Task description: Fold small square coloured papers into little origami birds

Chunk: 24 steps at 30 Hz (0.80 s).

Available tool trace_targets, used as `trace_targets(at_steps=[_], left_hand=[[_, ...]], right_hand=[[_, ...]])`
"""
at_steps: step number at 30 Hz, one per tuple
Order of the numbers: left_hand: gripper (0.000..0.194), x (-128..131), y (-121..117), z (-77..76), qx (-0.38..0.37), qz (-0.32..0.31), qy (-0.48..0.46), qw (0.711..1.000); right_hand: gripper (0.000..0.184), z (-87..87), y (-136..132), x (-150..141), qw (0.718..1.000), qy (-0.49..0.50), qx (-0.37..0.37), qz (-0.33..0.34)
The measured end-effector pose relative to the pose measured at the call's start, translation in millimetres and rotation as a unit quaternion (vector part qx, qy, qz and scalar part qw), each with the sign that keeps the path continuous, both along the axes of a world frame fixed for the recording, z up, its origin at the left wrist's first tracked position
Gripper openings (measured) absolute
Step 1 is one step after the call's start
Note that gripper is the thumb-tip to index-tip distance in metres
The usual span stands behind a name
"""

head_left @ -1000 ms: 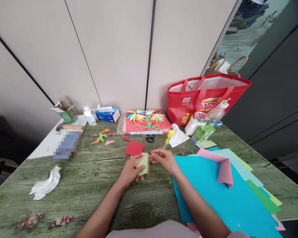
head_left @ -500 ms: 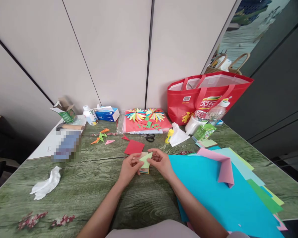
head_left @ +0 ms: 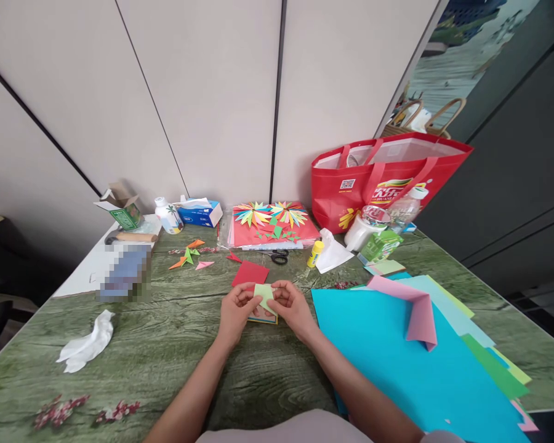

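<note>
Between my two hands is a small light green piece of folded paper (head_left: 264,296). My left hand (head_left: 234,312) pinches its left side with thumb and fingers. On the other side, my right hand (head_left: 294,309) grips the right edge the same way. Just below the paper lies a small stack of square papers (head_left: 263,316), partly hidden by my hands. A red paper square (head_left: 250,272) rests on the table just beyond my fingers. Small folded paper pieces (head_left: 190,255) in orange, green and pink are farther off to the left.
Large coloured sheets (head_left: 378,344) cover the right side. Scissors (head_left: 279,256), a glue stick (head_left: 314,253) and paper pinwheel shapes (head_left: 271,215) lie at the back. A red bag (head_left: 341,197) stands behind a white jar (head_left: 360,235). A crumpled tissue (head_left: 87,344) is at left.
The light green paper has turned from a pointed triangle-like view to a squarer, more upright one. Both hands have shifted slightly left.
</note>
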State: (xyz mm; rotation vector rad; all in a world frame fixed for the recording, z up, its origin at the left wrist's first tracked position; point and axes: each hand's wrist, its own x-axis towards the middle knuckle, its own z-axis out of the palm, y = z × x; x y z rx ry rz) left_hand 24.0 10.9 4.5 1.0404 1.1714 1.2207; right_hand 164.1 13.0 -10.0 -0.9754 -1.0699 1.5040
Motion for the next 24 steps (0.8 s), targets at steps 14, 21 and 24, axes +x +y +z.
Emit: trace_targets(at_steps=[14, 21, 24], left_hand=[[0.024, -0.6, -0.3, -0.8, 0.000, -0.015, 0.005, 1.000], [0.020, -1.0, -1.7, -0.1, 0.002, -0.012, 0.000, 1.000], [0.018, -1.1, -1.3, 1.1, 0.019, -0.014, 0.008, 1.000]], right_hand=[[0.021, -3.9, -3.1, -4.6, 0.999, -0.015, 0.001, -0.046], [0.024, -1.0, -2.5, -0.4, 1.000, 0.005, 0.010, -0.013], [0.020, 0.5, -2.3, 0.6, 0.999, -0.028, 0.014, -0.017]])
